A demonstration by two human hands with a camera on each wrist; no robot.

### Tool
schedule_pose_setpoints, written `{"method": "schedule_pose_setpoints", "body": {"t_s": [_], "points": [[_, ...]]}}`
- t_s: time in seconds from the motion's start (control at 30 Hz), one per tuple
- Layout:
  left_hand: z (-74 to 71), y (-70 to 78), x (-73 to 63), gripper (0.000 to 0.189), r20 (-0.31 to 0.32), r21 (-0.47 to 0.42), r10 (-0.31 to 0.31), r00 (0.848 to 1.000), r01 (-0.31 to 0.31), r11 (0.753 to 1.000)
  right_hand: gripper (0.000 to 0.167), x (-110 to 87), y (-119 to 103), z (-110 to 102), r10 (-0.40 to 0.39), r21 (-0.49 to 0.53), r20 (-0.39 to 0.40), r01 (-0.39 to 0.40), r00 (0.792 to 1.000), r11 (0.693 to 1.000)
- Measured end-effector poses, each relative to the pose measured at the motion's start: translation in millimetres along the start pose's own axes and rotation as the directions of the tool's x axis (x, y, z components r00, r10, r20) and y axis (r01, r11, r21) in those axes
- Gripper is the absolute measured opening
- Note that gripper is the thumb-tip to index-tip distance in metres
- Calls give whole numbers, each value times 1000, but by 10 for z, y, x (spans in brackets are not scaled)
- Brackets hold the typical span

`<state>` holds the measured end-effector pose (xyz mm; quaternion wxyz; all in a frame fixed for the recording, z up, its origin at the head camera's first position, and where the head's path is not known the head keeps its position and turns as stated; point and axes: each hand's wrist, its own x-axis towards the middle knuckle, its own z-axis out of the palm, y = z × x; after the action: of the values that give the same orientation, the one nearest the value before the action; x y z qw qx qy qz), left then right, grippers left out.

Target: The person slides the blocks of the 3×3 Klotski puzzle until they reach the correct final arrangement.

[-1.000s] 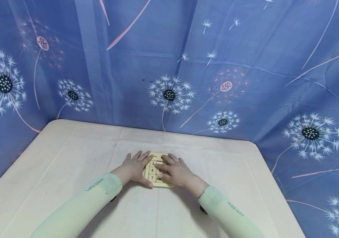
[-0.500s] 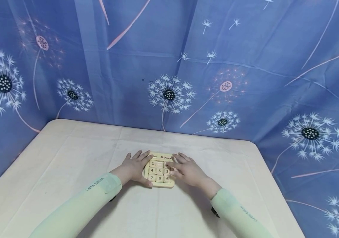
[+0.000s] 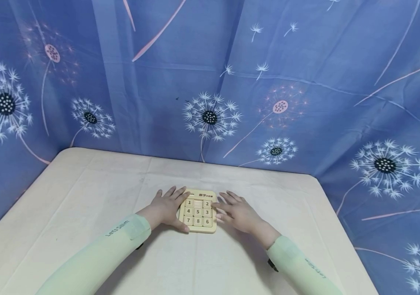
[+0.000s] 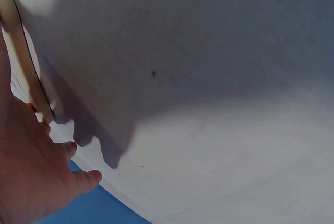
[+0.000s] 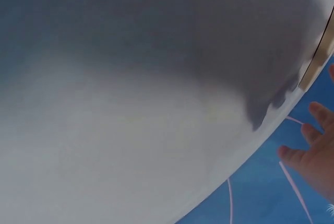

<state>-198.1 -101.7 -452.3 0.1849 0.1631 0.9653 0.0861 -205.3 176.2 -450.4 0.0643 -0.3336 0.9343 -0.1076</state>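
A pale yellow sliding number puzzle [image 3: 197,231] lies flat on the table. Its tiles read 1, vacant slot, 2 on top, then 4, 5, 3, then 7, 8, 6. My left hand [image 3: 165,209] rests along its left side, fingers spread, thumb at the lower left edge and a fingertip over the upper left corner. To the right, my right hand [image 3: 240,214] has loosely extended fingers, fingertips beside the puzzle's right edge; whether they touch it I cannot tell. The left wrist view shows the board's side [image 4: 28,62] by the left hand; the right wrist view shows the right fingers [image 5: 292,155].
The puzzle stands on a table [image 3: 114,254] with a cream cover. Behind and at both sides hangs a blue curtain [image 3: 151,102] printed with dandelions. Both forearms wear pale green sleeves [image 3: 99,254].
My right hand has drawn back rightward off the tiles to the puzzle's right edge, uncovering the 2, 3 and 6 tiles. The left hand and the board stay in place.
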Motion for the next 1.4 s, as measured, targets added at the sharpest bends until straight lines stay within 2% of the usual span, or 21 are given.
{"method": "schedule_pose_setpoints", "body": {"t_s": [0.37, 1.03, 1.4], "points": [[-10, -40, 9, 123, -3, 3, 3, 1000, -3, 1000, 47, 45, -13, 3, -3, -10, 26, 3, 1000, 1000], [6, -5, -18, 124, -5, -12, 6, 1000, -6, 1000, 50, 55, -21, 47, 2, -6, 66, -2, 998, 1000], [12, -7, -8, 125, -9, -18, 12, 1000, -12, 1000, 51, 130, -92, 53, 5, -6, 85, -5, 996, 1000]]}}
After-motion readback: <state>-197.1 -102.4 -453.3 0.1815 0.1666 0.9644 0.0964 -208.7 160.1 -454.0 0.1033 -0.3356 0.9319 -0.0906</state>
